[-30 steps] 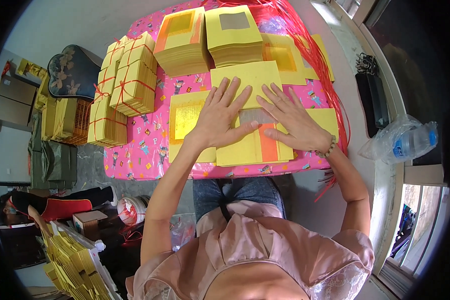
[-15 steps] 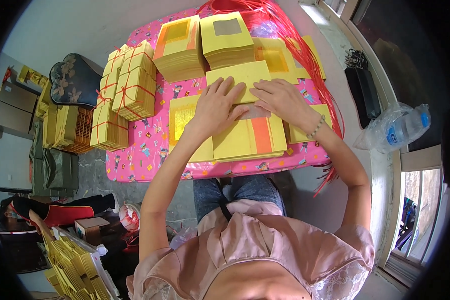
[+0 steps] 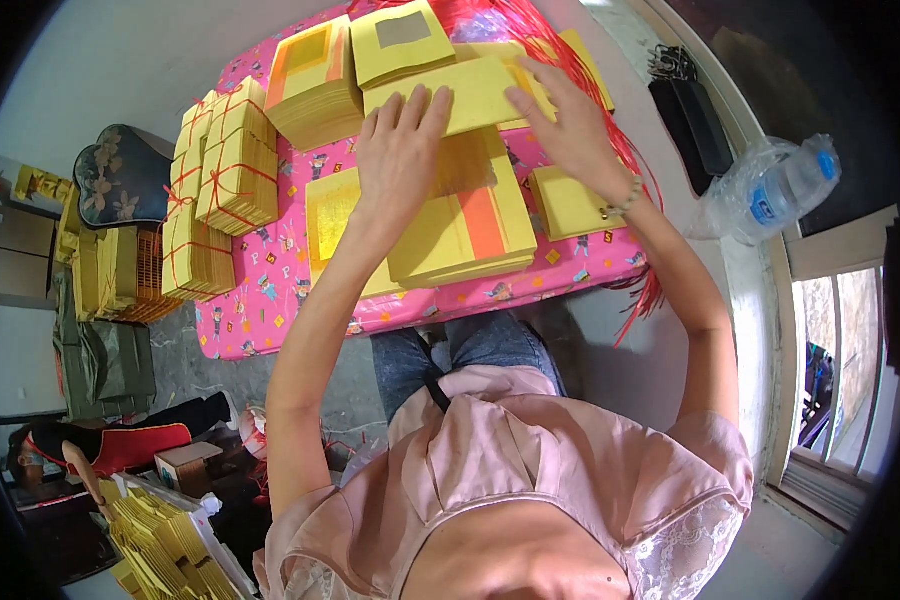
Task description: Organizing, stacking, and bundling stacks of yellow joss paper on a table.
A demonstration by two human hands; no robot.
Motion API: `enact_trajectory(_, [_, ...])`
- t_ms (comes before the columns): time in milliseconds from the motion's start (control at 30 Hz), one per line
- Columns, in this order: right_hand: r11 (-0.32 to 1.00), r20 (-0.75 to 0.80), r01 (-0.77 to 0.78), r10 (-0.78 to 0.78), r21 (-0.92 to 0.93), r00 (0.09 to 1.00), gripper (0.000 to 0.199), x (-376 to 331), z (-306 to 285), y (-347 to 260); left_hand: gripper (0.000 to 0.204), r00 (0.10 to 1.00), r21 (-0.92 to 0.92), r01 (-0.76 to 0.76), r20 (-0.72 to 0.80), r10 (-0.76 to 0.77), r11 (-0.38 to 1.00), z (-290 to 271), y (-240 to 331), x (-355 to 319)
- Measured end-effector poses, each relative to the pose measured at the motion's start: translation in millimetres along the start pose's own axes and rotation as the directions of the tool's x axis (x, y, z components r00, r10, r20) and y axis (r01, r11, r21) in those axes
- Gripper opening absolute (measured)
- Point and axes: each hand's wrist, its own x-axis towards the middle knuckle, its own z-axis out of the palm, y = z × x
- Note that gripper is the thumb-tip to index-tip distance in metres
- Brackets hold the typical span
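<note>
A flat yellow paper packet (image 3: 480, 92) lies across the far part of the worktop, in front of the tall stacks. My left hand (image 3: 402, 150) rests its stretched fingers on the packet's left part; its thumb is hidden. At the packet's right end, my right hand (image 3: 567, 125) has its fingers spread, with thumb and index fingertip on the paper. Nearer to me lies a stack of yellow paper sheets (image 3: 435, 237) with an orange stripe and a darker rectangle, its far part in the packet's shadow. Whether the packet touches this stack I cannot tell.
Tall yellow paper stacks (image 3: 315, 95) and bundles tied with red string (image 3: 238, 180) stand on the pink tablecloth (image 3: 270, 285). Long red strings (image 3: 625, 150) hang over the right side. A bagged plastic bottle (image 3: 775, 200) lies on the sill. At lower left, another person (image 3: 120, 440) reaches toward yellow paper (image 3: 155, 525).
Both hands and the packet have moved away from me, uncovering more of the near stack. My right hand's fingers have spread wider. The whole view has shifted slightly.
</note>
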Motion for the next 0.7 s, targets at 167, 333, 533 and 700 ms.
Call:
enact_trajectory(167, [0.767, 0.292, -0.492, 0.4, 0.413, 0.869, 0.063, -27, -50, 31, 0.048, 0.988, -0.058, -0.083, -0.138, 0.074, 0.995, -13, 61, 17])
enact_trajectory(333, [0.334, 0.407, -0.565, 0.438, 0.754, 0.802, 0.043, -73, -89, 61, 0.056, 0.993, -0.137, -0.076, -0.102, 0.062, 0.988, -7, 136, 9])
enact_trajectory(533, [0.35, 0.364, -0.587, 0.527, 0.73, 0.768, 0.04, -122, -87, 132, 0.066, 0.95, -0.48, -0.198, 0.12, 0.288, 0.855, 21, 207, -74])
enact_trajectory(700, [0.393, 0.361, -0.606, 0.539, 0.692, 0.761, 0.039, -150, -65, 164, 0.081, 0.917, -0.495, -0.008, 0.343, 0.204, 0.869, 65, 221, -104])
